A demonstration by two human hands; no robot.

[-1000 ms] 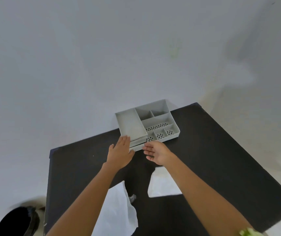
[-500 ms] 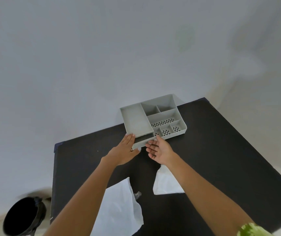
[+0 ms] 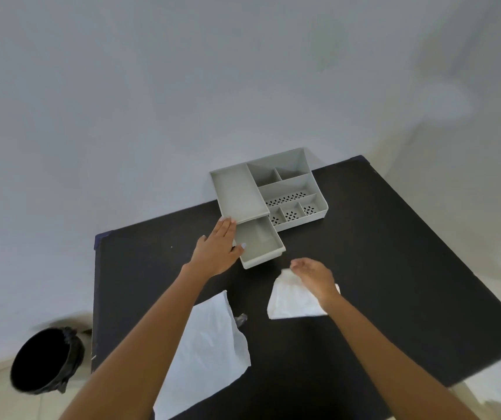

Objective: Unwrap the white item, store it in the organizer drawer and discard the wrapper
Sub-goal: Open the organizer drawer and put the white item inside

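Left hand [image 3: 217, 251] is flat and spread out, palm down against the left side of the drawer [image 3: 260, 245], thumb hooked on its rim, not gripping anything. The drawer is slid out from under the grey organizer [image 3: 270, 192], and it looks empty inside. Right hand [image 3: 314, 275] hovers loose, fingers half curled, right over the top corner of the white item [image 3: 291, 301]; can't tell if it's touching. That item lies flat on the black table [image 3: 395, 253], just below the right hand and a bit short of the drawer. The wrapper [image 3: 210, 350] sits under the left forearm, near the table edge. Black bin [image 3: 44, 360] on the floor, far left.
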